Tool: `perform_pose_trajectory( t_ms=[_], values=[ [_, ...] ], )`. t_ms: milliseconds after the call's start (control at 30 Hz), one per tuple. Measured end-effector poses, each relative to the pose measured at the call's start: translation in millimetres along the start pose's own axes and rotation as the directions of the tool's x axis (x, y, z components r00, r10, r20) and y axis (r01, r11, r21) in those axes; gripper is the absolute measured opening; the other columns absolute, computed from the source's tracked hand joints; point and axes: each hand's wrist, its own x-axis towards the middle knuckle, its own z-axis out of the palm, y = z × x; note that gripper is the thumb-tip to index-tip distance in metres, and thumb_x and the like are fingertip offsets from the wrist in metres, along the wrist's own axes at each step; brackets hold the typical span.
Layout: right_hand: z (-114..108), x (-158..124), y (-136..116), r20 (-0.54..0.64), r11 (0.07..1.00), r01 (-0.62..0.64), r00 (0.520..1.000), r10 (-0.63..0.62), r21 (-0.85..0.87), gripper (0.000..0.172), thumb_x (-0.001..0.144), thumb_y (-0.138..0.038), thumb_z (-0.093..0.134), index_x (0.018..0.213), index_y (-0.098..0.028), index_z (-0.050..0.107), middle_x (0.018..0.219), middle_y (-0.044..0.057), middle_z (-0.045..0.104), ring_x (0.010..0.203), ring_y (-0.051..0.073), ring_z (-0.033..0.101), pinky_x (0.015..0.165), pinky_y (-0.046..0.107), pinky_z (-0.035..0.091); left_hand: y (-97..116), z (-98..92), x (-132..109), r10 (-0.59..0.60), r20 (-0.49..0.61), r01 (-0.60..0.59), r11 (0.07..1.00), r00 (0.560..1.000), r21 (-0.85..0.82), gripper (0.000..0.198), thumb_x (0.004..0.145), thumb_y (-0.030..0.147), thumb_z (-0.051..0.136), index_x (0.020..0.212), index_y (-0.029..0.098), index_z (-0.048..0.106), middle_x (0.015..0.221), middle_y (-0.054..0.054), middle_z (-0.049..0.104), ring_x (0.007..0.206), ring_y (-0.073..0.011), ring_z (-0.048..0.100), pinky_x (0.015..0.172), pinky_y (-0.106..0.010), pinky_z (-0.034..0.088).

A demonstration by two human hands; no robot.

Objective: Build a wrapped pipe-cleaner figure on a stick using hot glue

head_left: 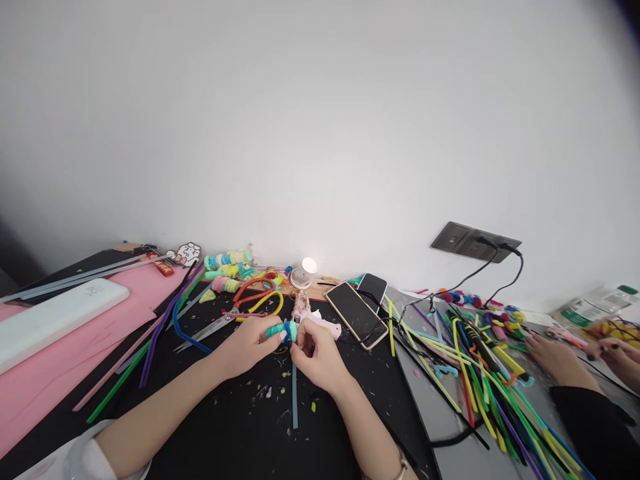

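Observation:
Between my two hands is a coiled pipe cleaner piece in teal, green and dark blue. My left hand is closed around its left side, thumb and fingers pinching it. At the coil's right end, the fingertips of my right hand are pressed together. A grey-blue pipe cleaner strip hangs down below those fingertips; whether it joins the coil is hidden. Just behind my right hand lies a pale pink glue gun. Scissors with red and yellow handles rest beyond my left hand.
Two phones lie right of centre. Loose pipe cleaners cover the grey table at right, where another person's hands work. Cables run from a wall socket. A white box-like object lies on pink sheets at left. Finished coils stand by the wall.

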Motion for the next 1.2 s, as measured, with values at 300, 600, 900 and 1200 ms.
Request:
perform_pose_trajectory(
  t_ms=[300, 600, 900, 1200],
  values=[
    [0.7, 1.0, 3.1, -0.010, 0.999, -0.025, 1.000, 0.024, -0.022, 0.020, 0.072, -0.016, 0.053, 0.065, -0.023, 0.036, 0.059, -0.007, 0.040, 0.053, 0.010, 0.038, 0.050, 0.023, 0.029, 1.3, 0.2, 0.0, -0.006, 0.014, 0.006, 1.000, 1.000, -0.017, 0.031, 0.094, 0.040, 0.039, 0.069, 0.021, 0.038, 0.064, 0.006, 0.036, 0.061, -0.0135, 0.033, 0.058, -0.028, 0.026],
    [1.6, 1.4, 2.5, -0.011, 0.999, -0.032, 0.999, 0.032, -0.018, 0.021, 0.071, -0.016, 0.054, 0.064, -0.023, 0.035, 0.058, -0.007, 0.039, 0.052, 0.009, 0.037, 0.049, 0.022, 0.028, -3.3, -1.0, -2.3, 0.080, -0.014, -0.079, 0.997, 0.997, 0.016, 0.031, 0.096, 0.039, 0.037, 0.073, 0.021, 0.047, 0.068, 0.002, 0.051, 0.066, -0.0165, 0.045, 0.060, -0.028, 0.034],
    [1.9, 1.9, 1.1, -0.013, 0.999, -0.027, 1.000, 0.027, -0.030, 0.021, 0.071, -0.016, 0.053, 0.063, -0.023, 0.035, 0.058, -0.007, 0.039, 0.052, 0.010, 0.037, 0.050, 0.022, 0.029, -1.0, -1.6, -0.3, 0.016, 0.038, -0.016, 1.000, 0.999, 0.006, 0.031, 0.095, 0.040, 0.037, 0.070, 0.021, 0.040, 0.066, 0.004, 0.042, 0.062, -0.0143, 0.038, 0.058, -0.028, 0.029],
    [-1.3, 0.8, -0.9, -0.007, 0.999, -0.007, 1.000, 0.007, -0.033, 0.021, 0.072, -0.016, 0.053, 0.064, -0.023, 0.035, 0.059, -0.006, 0.040, 0.052, 0.010, 0.037, 0.050, 0.022, 0.029, -1.5, 0.1, -0.1, 0.018, 0.030, -0.017, 1.000, 0.999, -0.026, 0.031, 0.095, 0.041, 0.037, 0.072, 0.020, 0.042, 0.067, 0.005, 0.040, 0.063, -0.0139, 0.036, 0.058, -0.028, 0.028]
  ],
)
